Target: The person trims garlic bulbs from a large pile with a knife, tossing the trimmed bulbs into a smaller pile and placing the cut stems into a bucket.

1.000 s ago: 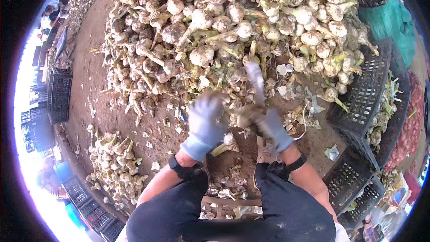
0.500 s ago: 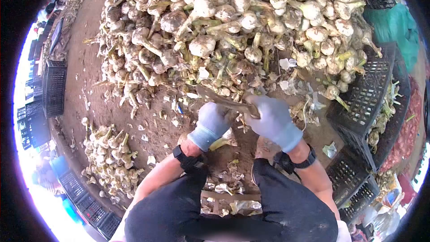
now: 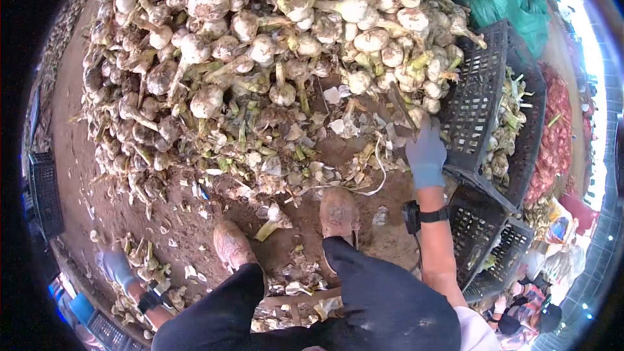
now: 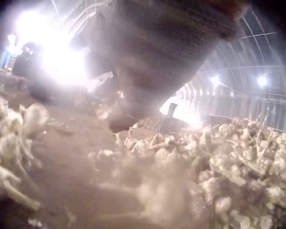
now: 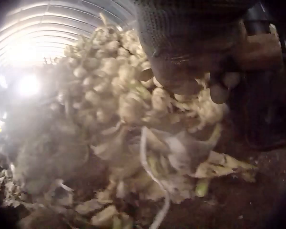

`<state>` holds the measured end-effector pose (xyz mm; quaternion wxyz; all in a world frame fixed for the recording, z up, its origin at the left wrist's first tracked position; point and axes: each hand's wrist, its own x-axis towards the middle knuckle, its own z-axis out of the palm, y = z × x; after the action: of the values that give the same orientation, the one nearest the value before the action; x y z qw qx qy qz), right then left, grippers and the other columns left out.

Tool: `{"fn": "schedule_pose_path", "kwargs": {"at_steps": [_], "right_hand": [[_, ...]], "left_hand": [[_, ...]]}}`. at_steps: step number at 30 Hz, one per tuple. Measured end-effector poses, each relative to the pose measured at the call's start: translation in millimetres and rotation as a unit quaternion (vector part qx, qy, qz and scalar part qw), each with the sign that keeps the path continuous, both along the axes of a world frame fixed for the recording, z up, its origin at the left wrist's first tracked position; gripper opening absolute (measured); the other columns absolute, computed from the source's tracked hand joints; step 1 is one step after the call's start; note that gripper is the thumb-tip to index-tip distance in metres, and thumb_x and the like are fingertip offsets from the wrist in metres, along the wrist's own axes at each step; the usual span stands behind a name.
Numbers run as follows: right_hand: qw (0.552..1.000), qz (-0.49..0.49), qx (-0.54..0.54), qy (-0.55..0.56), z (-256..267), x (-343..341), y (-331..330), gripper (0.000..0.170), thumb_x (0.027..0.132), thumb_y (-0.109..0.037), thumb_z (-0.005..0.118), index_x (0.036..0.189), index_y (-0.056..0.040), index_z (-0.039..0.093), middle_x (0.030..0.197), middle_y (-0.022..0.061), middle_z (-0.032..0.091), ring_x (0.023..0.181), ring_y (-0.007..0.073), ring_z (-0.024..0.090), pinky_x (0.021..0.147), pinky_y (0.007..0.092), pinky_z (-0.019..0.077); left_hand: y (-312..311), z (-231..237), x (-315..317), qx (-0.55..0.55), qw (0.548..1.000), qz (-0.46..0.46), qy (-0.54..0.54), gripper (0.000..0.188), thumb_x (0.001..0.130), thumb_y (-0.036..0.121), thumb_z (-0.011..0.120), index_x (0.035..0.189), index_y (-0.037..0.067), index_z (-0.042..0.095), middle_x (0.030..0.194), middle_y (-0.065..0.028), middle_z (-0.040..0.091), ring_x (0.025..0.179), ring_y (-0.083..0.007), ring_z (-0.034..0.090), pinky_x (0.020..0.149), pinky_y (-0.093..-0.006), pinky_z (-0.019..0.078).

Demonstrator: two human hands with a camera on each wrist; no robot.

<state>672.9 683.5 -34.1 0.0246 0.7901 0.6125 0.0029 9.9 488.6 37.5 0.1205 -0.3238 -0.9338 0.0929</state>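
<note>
Grips knife (image 3: 404,106) in gloved right hand (image 3: 427,154) near black crate (image 3: 478,101); has gloved left hand (image 3: 116,268) at small garlic pile (image 3: 148,259), can't tell whether gripping.

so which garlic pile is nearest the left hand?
The small pile at the person's left, immediately beside the left hand; the big heap in front lies farther off.

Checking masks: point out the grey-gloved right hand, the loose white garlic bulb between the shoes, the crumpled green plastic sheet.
Grey-gloved right hand (image 3: 427,153): head view, back of the glove.
Loose white garlic bulb (image 3: 279,215): head view, rounded bulb part.
Crumpled green plastic sheet (image 3: 506,4): head view, middle folds.
</note>
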Motion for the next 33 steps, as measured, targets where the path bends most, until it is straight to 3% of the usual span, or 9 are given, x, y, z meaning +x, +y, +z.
{"fn": "schedule_pose_path", "kwargs": {"at_steps": [7,8,9,15,18,19,20,28,33], "right_hand": [[0.991,0.011,0.097,0.095,-32,6,-15,0.04,0.077,-0.02,0.062,0.111,-0.0006,0.053,0.093,0.0217,0.058,0.073,0.0336,0.062,0.059,0.0415,0.0508],[0.977,0.007,0.099,0.188,-22,-16,-23,0.038,0.077,-0.019,0.062,0.109,0.0001,0.054,0.087,0.0198,0.059,0.067,0.0303,0.061,0.056,0.0391,0.0501],[0.955,0.002,0.098,0.282,-13,-40,-30,0.036,0.077,-0.019,0.063,0.107,0.0009,0.056,0.081,0.0179,0.061,0.061,0.0269,0.06,0.053,0.0366,0.0493],[0.684,-0.062,-0.184,0.703,5,-168,-44,0.029,0.073,-0.018,0.067,0.095,0.0011,0.063,0.079,0.0083,0.063,0.065,0.0152,0.057,0.059,0.0321,0.0465],[0.762,0.141,-0.246,0.583,-13,-185,-40,0.033,0.076,-0.018,0.065,0.104,0.0005,0.061,0.084,0.0184,0.066,0.078,0.0312,0.064,0.074,0.0365,0.0483],[0.789,0.17,-0.218,0.549,-2,-181,-41,0.033,0.077,-0.019,0.065,0.104,-0.0002,0.061,0.086,0.0201,0.065,0.079,0.0327,0.064,0.074,0.0368,0.049],[0.815,0.198,-0.187,0.512,24,-179,-37,0.033,0.077,-0.019,0.065,0.105,-0.001,0.061,0.089,0.0218,0.065,0.08,0.0342,0.064,0.073,0.037,0.0497],[0.856,0.394,-0.027,0.334,61,-169,-23,0.033,0.072,-0.02,0.068,0.101,-0.0058,0.062,0.078,0.0146,0.063,0.063,0.0323,0.061,0.054,0.0396,0.0482],[0.864,0.432,-0.051,0.254,62,-186,-26,0.029,0.066,-0.024,0.069,0.084,-0.0067,0.055,0.067,0.0098,0.059,0.055,0.0285,0.059,0.049,0.0394,0.0454]], "left_hand": [[110,-38,211,0.23,0.579,-0.046,-0.78,0.027,0.09,0.023,0.049,0.103,0.003,0.062,0.104,-0.0121,0.062,0.091,-0.0203,0.061,0.077,-0.0336,0.0529],[113,-59,232,0.123,0.584,-0.324,-0.734,0.027,0.091,0.022,0.047,0.108,0.003,0.059,0.105,-0.0119,0.062,0.095,-0.0229,0.06,0.082,-0.0386,0.0508],[112,-78,263,0.102,0.436,-0.068,-0.891,0.029,0.093,0.017,0.046,0.118,0.003,0.051,0.114,-0.0112,0.058,0.099,-0.0211,0.058,0.084,-0.035,0.0492],[122,-66,324,0.147,0.344,-0.072,-0.925,0.051,0.083,0.005,0.059,0.13,0.003,0.04,0.117,-0.0063,0.055,0.104,-0.0128,0.052,0.089,-0.0292,0.044],[124,-43,309,0.327,0.362,-0.071,-0.87,0.053,0.073,0.001,0.057,0.125,-0.002,0.044,0.121,-0.0112,0.055,0.106,-0.0198,0.056,0.09,-0.0305,0.046],[132,-37,296,0.26,0.553,-0.206,-0.765,0.056,0.07,-0.003,0.052,0.125,-0.005,0.042,0.117,-0.0119,0.057,0.107,-0.0201,0.055,0.092,-0.03,0.0449],[140,-28,296,0.301,0.44,-0.056,-0.844,0.056,0.068,-0.007,0.045,0.124,-0.006,0.042,0.114,-0.0119,0.059,0.108,-0.0186,0.054,0.093,-0.0284,0.0432],[116,-82,286,0.017,0.677,-0.545,-0.494,0.052,0.073,-0.005,0.051,0.124,-0.002,0.045,0.121,-0.0175,0.052,0.109,-0.0282,0.052,0.099,-0.0362,0.0361],[109,-78,290,0.119,0.652,-0.372,-0.65,0.048,0.076,-0.002,0.052,0.124,-0.001,0.046,0.119,-0.0176,0.053,0.109,-0.0331,0.051,0.098,-0.0363,0.0376]]}}
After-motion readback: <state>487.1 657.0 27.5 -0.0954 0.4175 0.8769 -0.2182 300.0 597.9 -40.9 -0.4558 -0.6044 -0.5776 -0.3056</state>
